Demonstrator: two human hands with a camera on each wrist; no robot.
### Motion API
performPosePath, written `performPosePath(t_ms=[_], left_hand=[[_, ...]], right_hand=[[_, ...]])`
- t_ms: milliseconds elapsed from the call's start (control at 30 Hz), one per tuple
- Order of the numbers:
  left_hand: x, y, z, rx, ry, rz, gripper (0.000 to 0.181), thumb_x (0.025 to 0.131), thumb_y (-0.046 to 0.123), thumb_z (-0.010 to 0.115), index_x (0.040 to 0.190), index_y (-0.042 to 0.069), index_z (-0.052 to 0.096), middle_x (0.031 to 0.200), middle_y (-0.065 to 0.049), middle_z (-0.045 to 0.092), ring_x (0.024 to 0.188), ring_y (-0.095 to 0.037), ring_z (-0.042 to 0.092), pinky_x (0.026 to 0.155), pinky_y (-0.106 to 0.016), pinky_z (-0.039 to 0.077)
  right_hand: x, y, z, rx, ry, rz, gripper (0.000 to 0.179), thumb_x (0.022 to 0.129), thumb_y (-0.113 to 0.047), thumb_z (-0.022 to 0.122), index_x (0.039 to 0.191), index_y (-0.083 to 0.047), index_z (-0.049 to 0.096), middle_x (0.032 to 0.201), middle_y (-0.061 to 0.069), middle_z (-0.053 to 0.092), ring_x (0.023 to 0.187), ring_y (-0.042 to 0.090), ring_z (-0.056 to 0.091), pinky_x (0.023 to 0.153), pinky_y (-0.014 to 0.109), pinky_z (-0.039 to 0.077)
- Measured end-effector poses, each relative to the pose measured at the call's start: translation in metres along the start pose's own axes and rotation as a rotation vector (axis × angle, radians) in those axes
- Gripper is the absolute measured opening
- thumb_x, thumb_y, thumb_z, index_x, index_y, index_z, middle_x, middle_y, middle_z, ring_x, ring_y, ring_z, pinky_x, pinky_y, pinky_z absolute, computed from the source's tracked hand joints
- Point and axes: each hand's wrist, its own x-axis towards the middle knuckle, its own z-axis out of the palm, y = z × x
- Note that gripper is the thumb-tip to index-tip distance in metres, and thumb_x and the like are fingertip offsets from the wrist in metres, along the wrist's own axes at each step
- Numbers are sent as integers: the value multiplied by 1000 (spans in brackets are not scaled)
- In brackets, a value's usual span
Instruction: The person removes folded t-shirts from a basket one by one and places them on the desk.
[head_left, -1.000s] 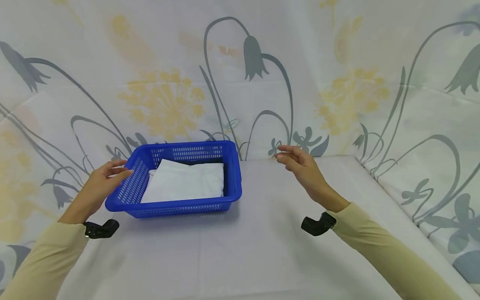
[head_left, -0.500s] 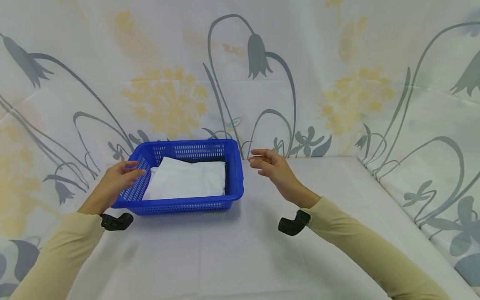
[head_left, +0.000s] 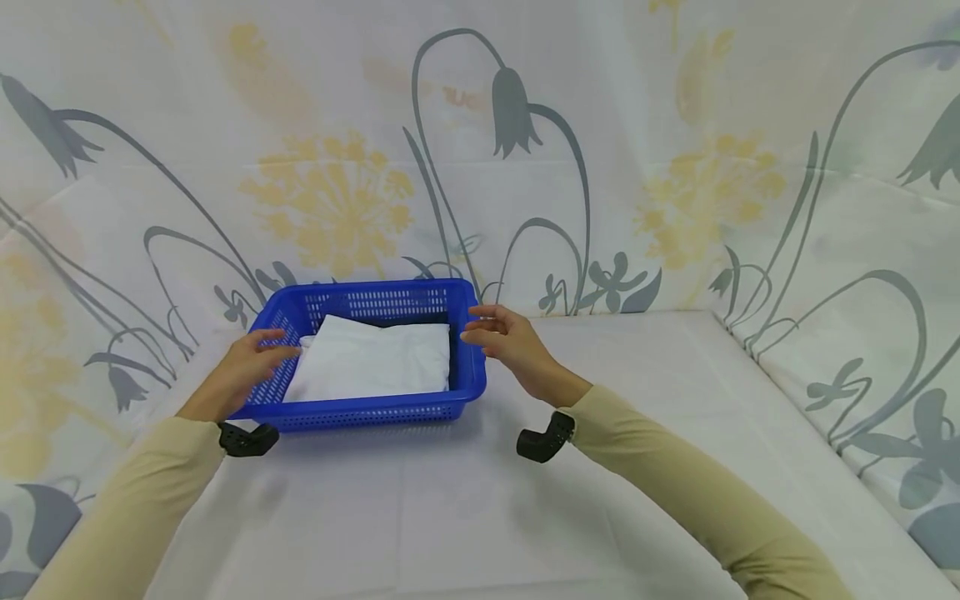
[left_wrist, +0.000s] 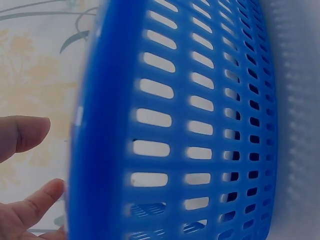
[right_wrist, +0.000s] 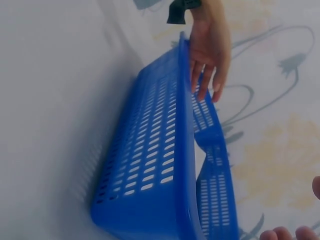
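A blue plastic basket [head_left: 375,411] with slotted walls stands on the white-covered table, left of centre in the head view. Folded white cloth [head_left: 375,362] lies inside it. My left hand [head_left: 236,375] hovers over the basket's left side, fingers extended and relaxed, holding nothing. At the basket's right rim is my right hand [head_left: 517,350], its loosely bent fingers overlapping the rim in the head view. The left wrist view shows thumb and fingers [left_wrist: 37,202] apart beside the rim. In the right wrist view, the left hand [right_wrist: 207,55] reaches over the far end of the basket.
The table [head_left: 450,517] is covered in white cloth. Behind it hangs a curtain [head_left: 637,100] printed with grey and yellow flowers, which also runs along the right side. A black wrist device [head_left: 546,437] sits on each wrist.
My right hand has moved left from the open table to the basket's right rim. My left hand has shifted right, over the basket's left side. The basket and cloth stay put.
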Motion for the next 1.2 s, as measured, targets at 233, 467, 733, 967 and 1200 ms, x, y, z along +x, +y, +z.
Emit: performPosePath(t_ms=[233, 467, 733, 967, 1200], left_hand=[[4, -3, 3, 17, -33, -47, 75, 99, 25, 54, 150, -9, 11, 149, -37, 17, 133, -52, 24, 106, -58, 25], [7, -2, 5, 29, -55, -89, 78, 98, 23, 56, 151, -7, 7, 151, -37, 10, 133, -55, 23, 106, -59, 24], [14, -2, 7, 29, -70, -118, 80, 96, 18, 59, 151, -9, 6, 152, -37, 6, 135, -52, 22, 107, -57, 24], [16, -3, 7, 4, -96, -141, 81, 95, 16, 59, 150, -9, 5, 151, -37, 5, 135, -52, 20, 108, -57, 22], [19, -8, 11, -35, -133, -179, 84, 95, 16, 61, 150, -9, 3, 152, -36, 2, 136, -53, 15, 109, -57, 19]], right_hand=[[10, 1, 17, 13, -28, 50, 51, 91, -11, 65, 139, -4, 47, 130, 19, 53, 116, 28, 53, 102, 42, 39], [22, 5, 35, -61, -38, 74, 56, 87, -10, 69, 139, -5, 47, 119, 13, 58, 113, 25, 54, 103, 41, 37], [31, 12, 50, -178, -23, 148, 59, 85, -15, 72, 139, -12, 48, 128, 11, 54, 119, 29, 50, 103, 46, 36], [38, 18, 59, -181, -13, 205, 68, 83, -16, 73, 144, -12, 43, 143, 17, 42, 126, 33, 43, 105, 51, 32], [42, 21, 63, -161, -21, 249, 74, 83, -14, 74, 147, -8, 37, 147, 21, 34, 131, 34, 36, 108, 51, 27]])
